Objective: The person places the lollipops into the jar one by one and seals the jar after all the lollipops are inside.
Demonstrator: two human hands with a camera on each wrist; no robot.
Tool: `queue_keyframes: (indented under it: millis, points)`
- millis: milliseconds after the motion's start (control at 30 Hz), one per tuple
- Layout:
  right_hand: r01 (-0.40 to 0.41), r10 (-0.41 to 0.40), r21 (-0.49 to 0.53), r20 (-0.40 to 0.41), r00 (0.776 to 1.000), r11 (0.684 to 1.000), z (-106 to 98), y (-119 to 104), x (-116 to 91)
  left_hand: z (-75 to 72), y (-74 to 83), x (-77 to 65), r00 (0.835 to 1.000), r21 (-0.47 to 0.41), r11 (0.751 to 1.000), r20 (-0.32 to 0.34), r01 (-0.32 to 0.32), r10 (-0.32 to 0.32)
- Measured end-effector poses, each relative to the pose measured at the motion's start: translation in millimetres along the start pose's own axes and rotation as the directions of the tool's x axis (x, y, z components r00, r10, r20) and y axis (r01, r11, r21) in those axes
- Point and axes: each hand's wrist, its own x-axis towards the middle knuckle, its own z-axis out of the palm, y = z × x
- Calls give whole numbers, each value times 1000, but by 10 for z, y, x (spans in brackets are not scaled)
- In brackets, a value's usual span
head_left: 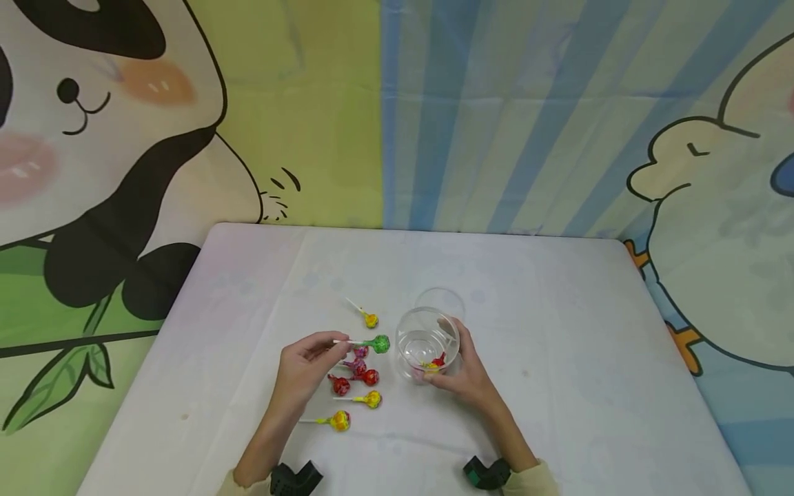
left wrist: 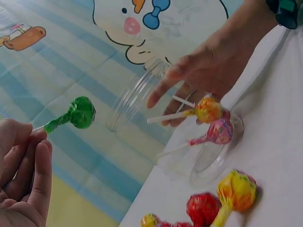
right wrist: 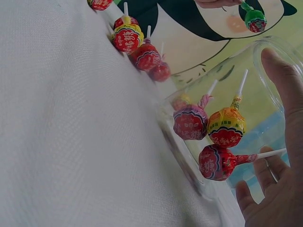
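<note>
**Green lollipop held beside tilted clear jar**

Hidden or unclear: the white-clothed table (head_left: 558, 331) is cut off at the bottom edge of the head view. The clear jar (head_left: 428, 344) is transparent, so its wall is hard to trace, and the right hand (head_left: 466, 372) covers its 4 o'clock side. In the head view the jar's contents are a small red-yellow blur.

Jar: tipped on its side, mouth facing 9 o'clock, cupped by the right hand with fingers curled round the wall. The right wrist view shows three wrapped lollipops inside (right wrist: 208, 137): purple, orange, red.

Green lollipop (head_left: 378, 344): round green-wrapped head on a white stick, pinched at the stick end by the left hand (head_left: 307, 368), thumb and fingertips together. Its head sits just at 9 o'clock of the jar mouth, above the table.

Loose lollipops (head_left: 356, 386) lie at 6 o'clock of it, one yellow lollipop (head_left: 369, 319) at 12.
</note>
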Motion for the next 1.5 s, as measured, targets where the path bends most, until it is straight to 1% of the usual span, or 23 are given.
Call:
queue_keyframes:
  millis: [133,233,267,333,467,533,633,767,867,967,1067,1233,1400,1500]
  points:
    - [12,-12,-11,-2,1000,1000,-13,1,-12,157,57,58,995,-11,997,65,-81,81]
    - [21,-21,-16,0,1000,1000,-24,-3,-13,272,76,83,979,17,987,133,-160,157]
    - [24,-24,-16,-1,1000,1000,-29,-2,-12,309,78,88,974,29,984,151,-178,171]
    - [26,-26,-18,-2,1000,1000,-39,3,-12,374,76,97,965,50,978,178,-203,192]
    - [31,-31,-25,-3,1000,999,-51,16,-9,489,99,127,956,63,975,221,-212,193]
    - [39,-39,-25,-1,999,999,-51,23,-8,547,129,149,946,80,970,254,-230,203]
    - [47,-47,-32,4,999,998,-47,36,-9,644,181,177,919,140,945,312,-295,240]
    - [60,-60,-29,18,998,998,-31,60,-17,772,224,187,884,231,897,379,-377,273]
    - [63,-62,-20,27,998,998,-19,69,-19,846,234,182,857,259,873,433,-414,278]
    - [68,-67,-21,31,997,997,-14,70,-9,897,245,181,838,277,856,471,-436,275]
    - [88,-87,-30,32,996,996,-22,67,11,937,269,195,835,312,851,499,-422,231]
    - [107,-106,-29,32,994,994,-42,54,26,983,315,232,835,360,860,535,-360,125]
    - [116,-115,-42,26,993,992,-40,63,12,981,307,237,841,365,888,540,-278,42]
    - [112,-111,-46,19,994,993,-37,77,1,977,288,241,836,361,904,549,-230,-7]
